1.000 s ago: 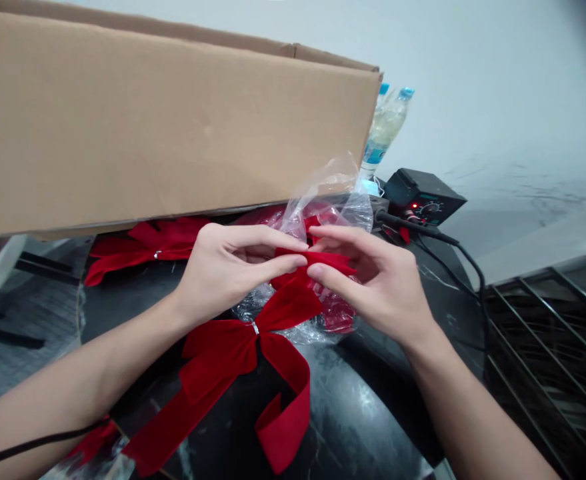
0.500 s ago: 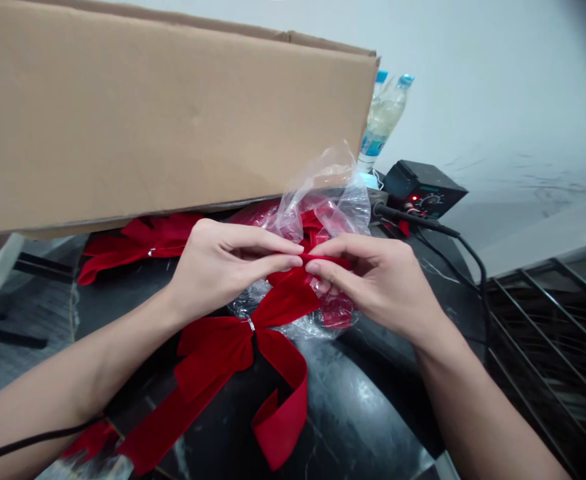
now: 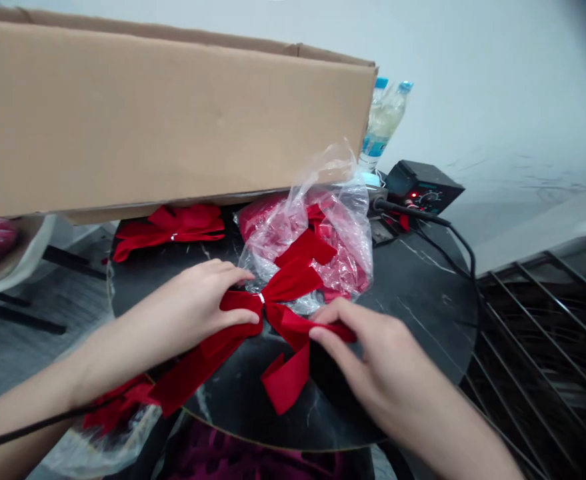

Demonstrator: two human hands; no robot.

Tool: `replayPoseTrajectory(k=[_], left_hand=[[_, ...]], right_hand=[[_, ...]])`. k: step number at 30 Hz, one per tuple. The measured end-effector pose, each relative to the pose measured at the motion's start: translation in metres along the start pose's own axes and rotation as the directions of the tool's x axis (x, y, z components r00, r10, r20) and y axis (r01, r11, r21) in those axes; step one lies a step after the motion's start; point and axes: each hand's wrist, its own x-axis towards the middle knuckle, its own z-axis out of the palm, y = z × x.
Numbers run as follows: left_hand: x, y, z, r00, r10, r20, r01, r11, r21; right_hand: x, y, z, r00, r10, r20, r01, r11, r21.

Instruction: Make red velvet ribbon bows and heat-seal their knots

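Note:
A red fabric bow (image 3: 293,280) with a silvery tie at its middle lies over the black round table (image 3: 407,293). My left hand (image 3: 207,300) rests on the bow's left loop, its thumb and fingers spread on either side of the fabric near the tie. Between the thumb and index finger of my right hand (image 3: 353,340) a red ribbon piece is pinched, right of the tie. A curled ribbon tail (image 3: 287,383) hangs below. Behind the bow sits a clear plastic bag (image 3: 343,207) with red material inside.
A large cardboard box (image 3: 173,127) stands at the back. Another red bow (image 3: 173,230) lies before it. Bottles (image 3: 385,120) and a black device (image 3: 423,190) with a cable are at the back right. A black rack (image 3: 547,340) stands at the right.
Both hands have come down from above the bow and moved apart. My left hand has left the pinched ribbon and opened over the left loop. The view has shifted, showing more table.

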Motion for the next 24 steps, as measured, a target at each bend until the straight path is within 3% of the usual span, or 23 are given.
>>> replayPoseTrajectory(k=[3,5,7,9,11,14,16,20,22,24], left_hand=[[-0.01,0.003,0.011,0.999,-0.015,0.032,0.013,0.999,0.05],[-0.011,0.01,0.009,0.999,-0.034,0.033,0.036,0.997,-0.07],[-0.01,0.015,0.002,0.996,-0.07,0.056,0.082,0.96,-0.267],[-0.01,0.019,-0.007,0.977,-0.109,0.182,0.189,0.84,-0.508],[-0.011,0.022,-0.013,0.926,-0.107,0.363,0.344,0.633,-0.693],[-0.011,0.031,-0.013,0.836,-0.016,0.549,0.521,0.341,-0.783],[-0.01,0.039,-0.007,0.808,0.058,0.586,0.561,0.228,-0.796],[-0.003,0.057,0.011,0.85,0.025,0.526,0.52,0.12,-0.846],[0.002,0.063,0.02,0.882,-0.043,0.469,0.471,0.062,-0.88],[0.007,0.066,0.027,0.902,-0.098,0.421,0.422,-0.002,-0.906]], right_hand=[[-0.015,0.004,0.039,0.996,0.084,-0.022,-0.084,0.996,0.013],[-0.017,0.004,0.056,0.994,0.076,-0.076,-0.073,0.996,0.05],[-0.019,0.003,0.058,0.993,0.039,-0.115,-0.027,0.995,0.1],[-0.022,0.003,0.046,0.991,-0.031,-0.133,0.046,0.993,0.113],[-0.025,0.004,0.023,0.98,-0.144,-0.138,0.153,0.986,0.059],[-0.022,0.012,-0.016,0.943,-0.324,-0.075,0.319,0.945,-0.065],[-0.015,0.021,-0.038,0.915,-0.404,-0.013,0.4,0.909,-0.119],[-0.003,0.043,-0.06,0.864,-0.503,-0.022,0.489,0.848,-0.205],[-0.011,0.047,-0.059,0.858,-0.496,-0.135,0.451,0.852,-0.268],[-0.027,0.041,-0.047,0.845,-0.413,-0.339,0.349,0.907,-0.235]])
